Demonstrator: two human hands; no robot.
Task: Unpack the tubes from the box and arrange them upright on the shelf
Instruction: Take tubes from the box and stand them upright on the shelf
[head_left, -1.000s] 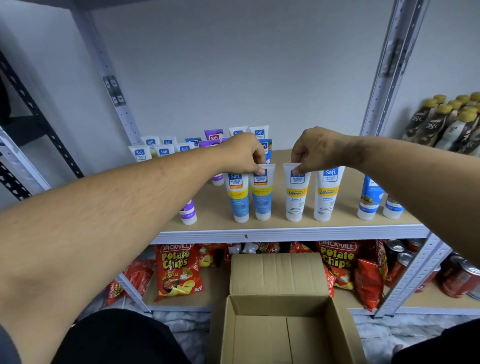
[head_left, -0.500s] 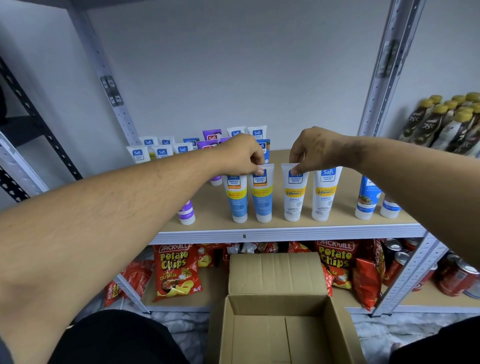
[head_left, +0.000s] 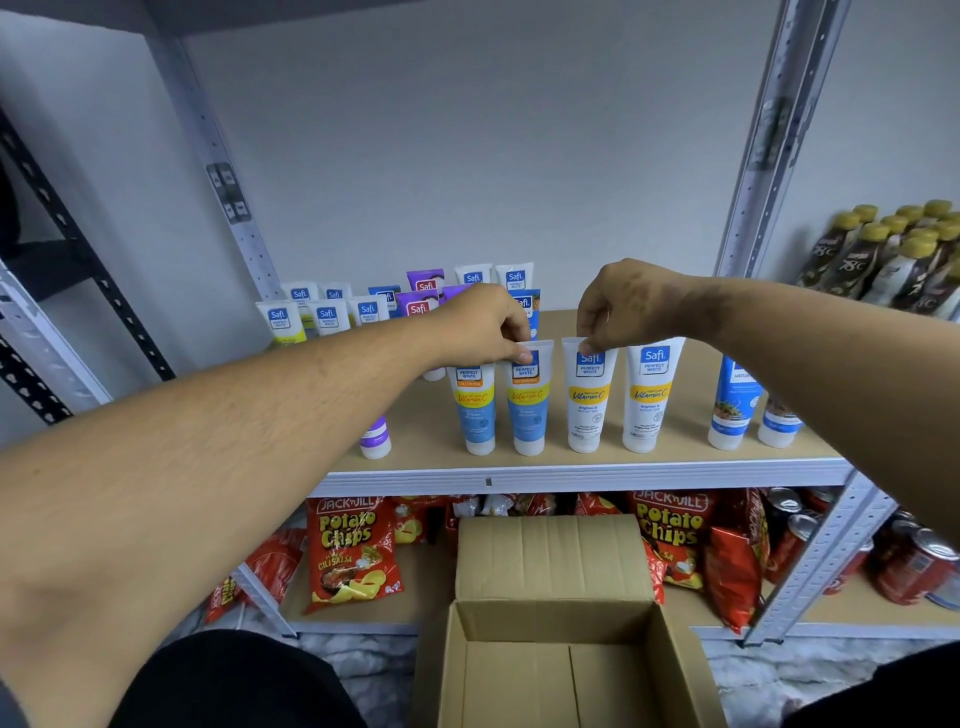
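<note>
Several Safi tubes stand cap-down on the wooden shelf (head_left: 675, 462). My left hand (head_left: 485, 325) pinches the top edge of a blue tube (head_left: 529, 410) in the front row. My right hand (head_left: 623, 306) pinches the top edge of the white tube (head_left: 587, 405) beside it. Another blue tube (head_left: 475, 410) stands to the left and another white tube (head_left: 649, 400) to the right. The open cardboard box (head_left: 556, 571) sits below, and its visible inside is empty.
More tubes (head_left: 327, 317) stand in rows at the shelf's back left, and two blue-white tubes (head_left: 735, 410) at the right. Chip bags (head_left: 348, 551) and red cans (head_left: 914, 566) fill the lower shelf. Bottles (head_left: 883, 254) stand far right. Metal uprights (head_left: 769, 140) frame the shelf.
Both hands stay on the tops of the same two tubes; they and the tubes have hardly shifted. The view has moved only slightly.
</note>
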